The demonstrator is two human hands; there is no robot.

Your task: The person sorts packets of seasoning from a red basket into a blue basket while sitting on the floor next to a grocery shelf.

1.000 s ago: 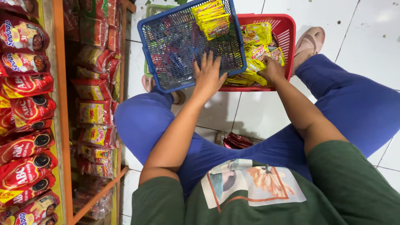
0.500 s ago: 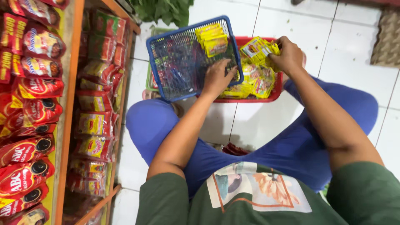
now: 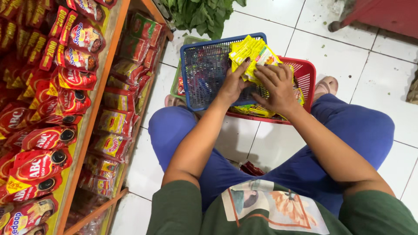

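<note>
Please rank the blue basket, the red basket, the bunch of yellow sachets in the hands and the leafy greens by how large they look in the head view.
1. Blue basket, largest.
2. Red basket; mostly hidden, so its rank is unsure.
3. Leafy greens and yellow sachets look alike; the greens are cut off by the frame.

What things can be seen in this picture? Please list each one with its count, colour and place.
yellow sachets: a bundle, yellow, held over the two baskets
blue basket: one, blue, on the floor in front of the knees, resting partly on the red one
red basket: one, red, beside and partly under the blue basket, with more yellow packets inside
green basket: one, green, only an edge shows behind the blue basket
red pouches: many, red, on the wooden shelf at the left
leafy greens: one bunch, green, on the floor at the top
floor tiles: white, all around
left hand: holds the sachets from below
right hand: grips the sachets
</note>
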